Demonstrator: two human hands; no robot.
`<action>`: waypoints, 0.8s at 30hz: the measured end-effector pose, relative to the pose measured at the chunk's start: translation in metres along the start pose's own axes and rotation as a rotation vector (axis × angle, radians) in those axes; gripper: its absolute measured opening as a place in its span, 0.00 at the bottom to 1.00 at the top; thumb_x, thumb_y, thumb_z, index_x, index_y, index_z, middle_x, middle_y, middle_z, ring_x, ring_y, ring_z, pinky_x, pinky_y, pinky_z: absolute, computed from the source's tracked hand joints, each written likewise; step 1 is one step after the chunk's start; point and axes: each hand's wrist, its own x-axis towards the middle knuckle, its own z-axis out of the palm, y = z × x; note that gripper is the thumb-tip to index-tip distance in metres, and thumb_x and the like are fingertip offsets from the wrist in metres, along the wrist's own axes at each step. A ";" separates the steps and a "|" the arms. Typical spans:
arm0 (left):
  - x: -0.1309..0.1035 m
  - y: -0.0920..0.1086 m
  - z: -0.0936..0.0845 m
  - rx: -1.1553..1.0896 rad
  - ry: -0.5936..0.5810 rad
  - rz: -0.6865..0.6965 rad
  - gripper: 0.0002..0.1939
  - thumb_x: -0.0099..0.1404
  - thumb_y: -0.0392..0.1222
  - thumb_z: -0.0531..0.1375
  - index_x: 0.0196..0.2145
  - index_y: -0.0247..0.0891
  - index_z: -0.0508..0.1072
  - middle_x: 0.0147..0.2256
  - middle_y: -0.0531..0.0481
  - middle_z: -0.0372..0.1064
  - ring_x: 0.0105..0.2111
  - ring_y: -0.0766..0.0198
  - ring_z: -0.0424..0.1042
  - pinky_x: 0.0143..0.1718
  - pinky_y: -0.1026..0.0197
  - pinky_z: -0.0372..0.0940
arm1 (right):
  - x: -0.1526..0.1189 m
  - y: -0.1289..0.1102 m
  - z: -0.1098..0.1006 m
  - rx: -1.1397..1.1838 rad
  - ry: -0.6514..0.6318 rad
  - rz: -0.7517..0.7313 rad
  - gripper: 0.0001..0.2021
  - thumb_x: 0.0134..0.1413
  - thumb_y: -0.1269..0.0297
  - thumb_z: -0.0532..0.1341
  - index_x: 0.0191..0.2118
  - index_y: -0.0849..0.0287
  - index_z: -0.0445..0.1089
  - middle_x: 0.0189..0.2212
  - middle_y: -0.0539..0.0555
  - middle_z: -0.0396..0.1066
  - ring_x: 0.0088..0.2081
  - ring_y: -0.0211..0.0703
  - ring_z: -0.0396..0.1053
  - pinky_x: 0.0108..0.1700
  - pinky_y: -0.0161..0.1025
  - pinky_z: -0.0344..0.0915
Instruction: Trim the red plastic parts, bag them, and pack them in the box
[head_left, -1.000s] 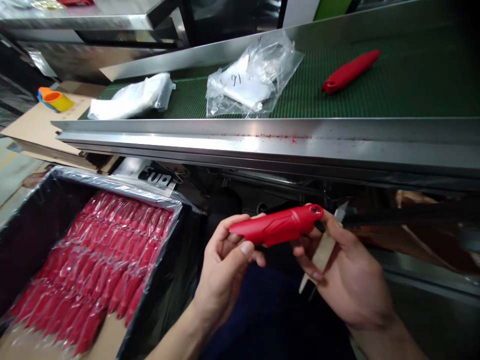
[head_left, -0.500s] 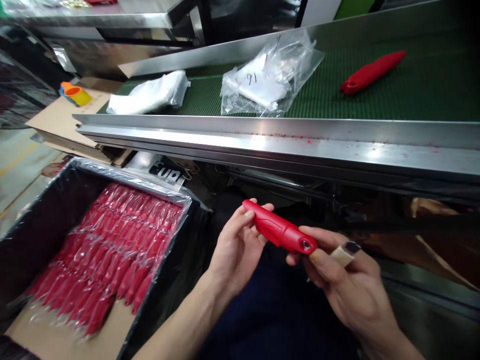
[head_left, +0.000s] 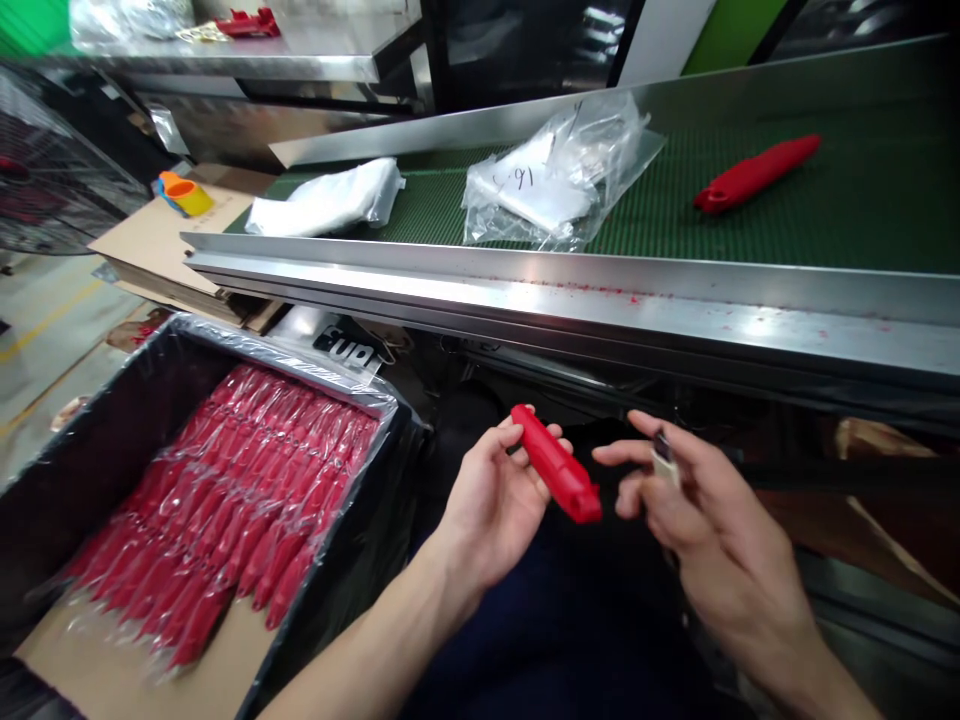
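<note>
My left hand (head_left: 491,500) holds a red plastic handle (head_left: 556,465) by its upper end; the handle slants down to the right in front of my lap. My right hand (head_left: 694,510) is just to the right of it, not touching the handle, its fingers spread, with a small blade-like tool (head_left: 663,458) held under the thumb. A second red handle (head_left: 754,172) lies on the green conveyor belt (head_left: 862,200) at the far right.
A black-lined box (head_left: 97,440) at lower left holds several bagged red handles (head_left: 240,490). Clear plastic bags (head_left: 555,170) and a white bag (head_left: 330,198) lie on the belt. The steel conveyor rail (head_left: 600,295) runs across in front. Cardboard with a tape roll (head_left: 184,192) sits at left.
My right hand let go of the red handle and drew slightly right. The handle's lower end now hangs free, held only by my left hand. The view shifted left and down.
</note>
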 end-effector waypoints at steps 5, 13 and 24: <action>-0.013 0.002 0.008 0.039 -0.057 -0.003 0.10 0.66 0.36 0.53 0.41 0.30 0.71 0.38 0.42 0.71 0.30 0.66 0.73 0.33 0.66 0.69 | 0.012 -0.012 -0.014 -0.201 0.071 -0.268 0.16 0.62 0.65 0.61 0.54 0.41 0.70 0.44 0.46 0.74 0.39 0.35 0.71 0.42 0.33 0.68; -0.034 -0.003 0.004 0.407 -0.231 0.145 0.10 0.66 0.44 0.54 0.40 0.36 0.71 0.25 0.47 0.69 0.23 0.67 0.65 0.23 0.68 0.59 | 0.025 -0.030 -0.027 -0.533 -0.103 -0.725 0.22 0.58 0.81 0.58 0.56 0.55 0.68 0.50 0.54 0.69 0.49 0.41 0.68 0.50 0.40 0.65; -0.040 -0.002 0.006 0.560 -0.254 0.197 0.14 0.66 0.47 0.54 0.41 0.34 0.70 0.23 0.50 0.66 0.21 0.69 0.62 0.23 0.68 0.56 | 0.020 -0.036 -0.030 -0.573 -0.051 -0.784 0.23 0.56 0.82 0.59 0.55 0.57 0.68 0.49 0.55 0.71 0.48 0.43 0.67 0.48 0.44 0.63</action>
